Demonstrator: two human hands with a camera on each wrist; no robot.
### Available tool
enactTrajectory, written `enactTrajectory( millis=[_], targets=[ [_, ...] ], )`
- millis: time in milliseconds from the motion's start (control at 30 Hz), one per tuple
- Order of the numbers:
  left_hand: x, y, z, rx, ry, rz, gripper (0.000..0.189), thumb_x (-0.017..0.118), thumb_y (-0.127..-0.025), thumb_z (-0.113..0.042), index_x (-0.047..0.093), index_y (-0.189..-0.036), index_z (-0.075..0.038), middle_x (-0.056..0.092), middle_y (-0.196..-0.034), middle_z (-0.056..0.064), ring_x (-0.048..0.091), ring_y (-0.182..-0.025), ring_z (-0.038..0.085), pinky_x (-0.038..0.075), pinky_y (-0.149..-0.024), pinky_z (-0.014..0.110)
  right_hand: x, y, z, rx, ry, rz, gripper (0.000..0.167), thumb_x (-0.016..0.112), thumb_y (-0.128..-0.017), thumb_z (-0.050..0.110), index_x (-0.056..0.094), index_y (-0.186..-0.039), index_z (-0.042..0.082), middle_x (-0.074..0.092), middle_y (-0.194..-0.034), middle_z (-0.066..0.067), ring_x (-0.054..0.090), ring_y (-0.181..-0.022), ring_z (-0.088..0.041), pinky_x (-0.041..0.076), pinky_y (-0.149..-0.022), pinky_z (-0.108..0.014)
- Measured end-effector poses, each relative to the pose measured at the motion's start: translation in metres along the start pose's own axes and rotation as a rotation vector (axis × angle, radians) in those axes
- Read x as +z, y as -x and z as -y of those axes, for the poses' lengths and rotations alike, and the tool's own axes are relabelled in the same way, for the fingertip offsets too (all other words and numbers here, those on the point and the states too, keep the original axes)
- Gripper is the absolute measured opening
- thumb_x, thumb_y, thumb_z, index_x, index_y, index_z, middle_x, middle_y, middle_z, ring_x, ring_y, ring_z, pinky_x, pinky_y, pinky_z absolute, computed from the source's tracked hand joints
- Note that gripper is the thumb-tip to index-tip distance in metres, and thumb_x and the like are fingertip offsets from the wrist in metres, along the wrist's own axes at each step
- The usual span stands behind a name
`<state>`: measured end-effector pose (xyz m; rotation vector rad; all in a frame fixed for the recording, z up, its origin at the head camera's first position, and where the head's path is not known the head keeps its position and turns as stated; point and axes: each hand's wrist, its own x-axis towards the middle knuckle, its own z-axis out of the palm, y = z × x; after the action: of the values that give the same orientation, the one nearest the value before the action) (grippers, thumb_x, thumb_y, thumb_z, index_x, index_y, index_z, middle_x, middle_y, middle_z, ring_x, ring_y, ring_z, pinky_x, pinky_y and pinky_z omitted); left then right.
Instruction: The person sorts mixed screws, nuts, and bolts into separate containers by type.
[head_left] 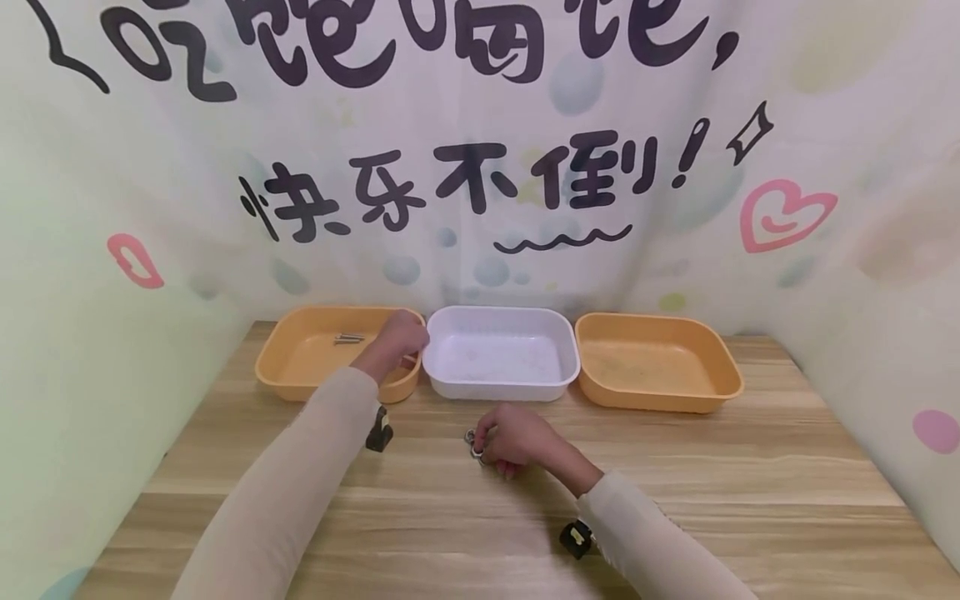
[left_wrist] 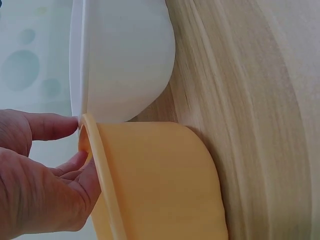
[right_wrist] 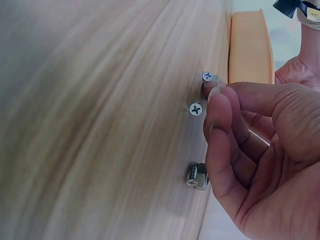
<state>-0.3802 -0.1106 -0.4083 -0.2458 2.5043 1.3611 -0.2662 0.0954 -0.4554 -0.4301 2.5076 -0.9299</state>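
In the head view my left hand (head_left: 401, 333) is at the right end of the left orange bin (head_left: 300, 383). The left wrist view shows its fingers curled inside that bin's rim (left_wrist: 102, 165), the thumb against the outside, so the hand grips the rim. My right hand (head_left: 517, 437) is low over the table, in front of the white bin. Its thumb and fingertips come together right beside several cross-head screws, among them a screw (right_wrist: 195, 108) and another screw (right_wrist: 207, 76). Whether it pinches one I cannot tell. A thicker metal piece (right_wrist: 196, 177) lies near them.
A few long screws (head_left: 348, 339) lie in the left orange bin. The white bin (head_left: 501, 392) stands against it, and a right orange bin (head_left: 660, 402) follows in the row. Behind them hangs a printed cloth (head_left: 480, 267). The wood table (head_left: 420, 533) stretches in front.
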Motion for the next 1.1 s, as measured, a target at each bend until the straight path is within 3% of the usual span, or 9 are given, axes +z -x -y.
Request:
enactTrajectory(
  millis=[200, 533, 1100],
  targets=[
    [-0.0003, 0.0026, -0.0036, 0.015, 0.021, 0.003, 0.008, 0.047, -0.086, 0.001, 0.048, -0.081, -0.005, 0.051, -0.090, 0.011, 0.057, -0.078, 0.024, 0.056, -0.064, 0.034, -0.0008, -0.0003, 0.0015, -0.042, 0.026, 0.009, 0.014, 0.067, -0.080, -0.001, 0.069, -0.080, 0.014, 0.057, -0.052, -0.001, 0.055, -0.042, -0.011, 0.049, -0.041, -0.027],
    [-0.0017, 0.0036, -0.0063, 0.014, 0.004, 0.012, 0.009, 0.048, -0.090, -0.003, 0.055, -0.096, -0.002, 0.052, -0.095, 0.012, 0.058, -0.089, 0.029, 0.056, -0.075, 0.039, -0.0011, -0.0040, 0.0045, -0.074, 0.054, -0.011, 0.028, 0.062, -0.077, -0.003, 0.073, -0.089, 0.019, 0.058, -0.051, -0.002, 0.055, -0.041, -0.013, 0.050, -0.041, -0.030],
    [-0.0007, 0.0082, -0.0045, 0.009, 0.012, 0.003, 0.005, 0.046, -0.087, 0.000, 0.049, -0.087, -0.004, 0.049, -0.091, 0.011, 0.055, -0.080, 0.024, 0.056, -0.070, 0.038, 0.0063, -0.0078, 0.0031, -0.065, 0.008, 0.025, 0.022, 0.066, -0.080, -0.001, 0.073, -0.091, 0.016, 0.060, -0.056, -0.001, 0.054, -0.043, -0.012, 0.052, -0.043, -0.030]
  ],
)
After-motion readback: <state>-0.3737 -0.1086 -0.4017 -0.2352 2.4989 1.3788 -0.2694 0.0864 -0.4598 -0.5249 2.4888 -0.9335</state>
